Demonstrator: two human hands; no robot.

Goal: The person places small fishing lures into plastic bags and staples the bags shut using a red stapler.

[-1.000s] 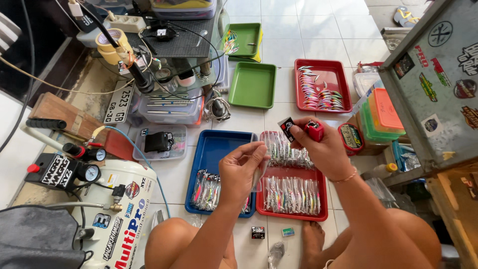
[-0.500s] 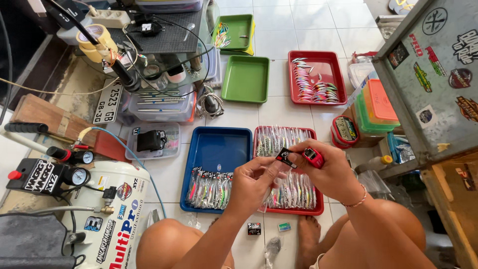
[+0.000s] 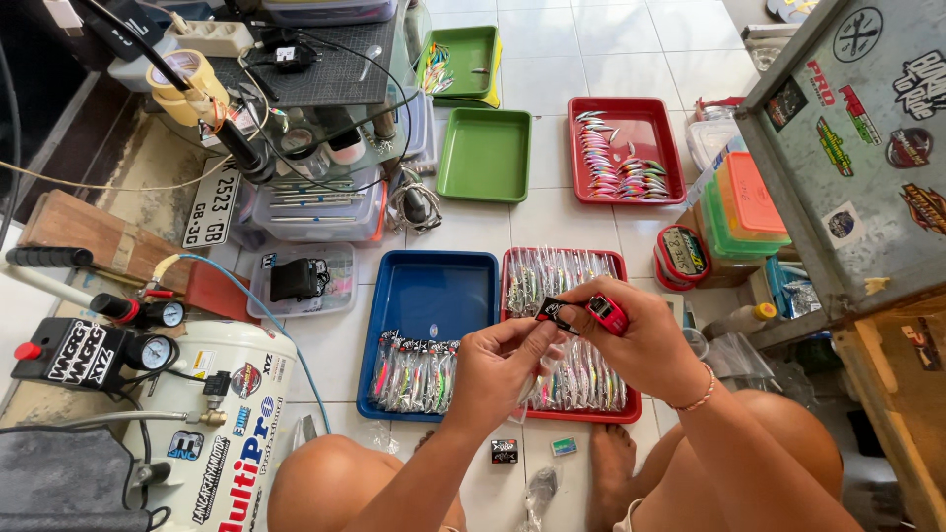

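1. Sitting at nine o'clock, the compressor [image 3: 212, 433] is well clear of the trays.
2. Lying in the blue tray [image 3: 434, 286], a row of bagged lures [image 3: 414, 372] fills its near edge, seemingly finished ones.
3. The left hand [image 3: 498, 369] pinches a bagged lure [image 3: 540, 376] by its top, holding the black header card [image 3: 554, 313] steady.
4. The right hand [image 3: 645, 340] is curled around a red stapler [image 3: 608, 313], probably clamping the card.
5. Beneath both hands, the red tray [image 3: 567, 258] holds more bags, within reach.

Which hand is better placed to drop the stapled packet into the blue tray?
Left, probably. The left hand pinches the clear packet and is nearer the blue tray. The right hand is busy holding the red stapler.
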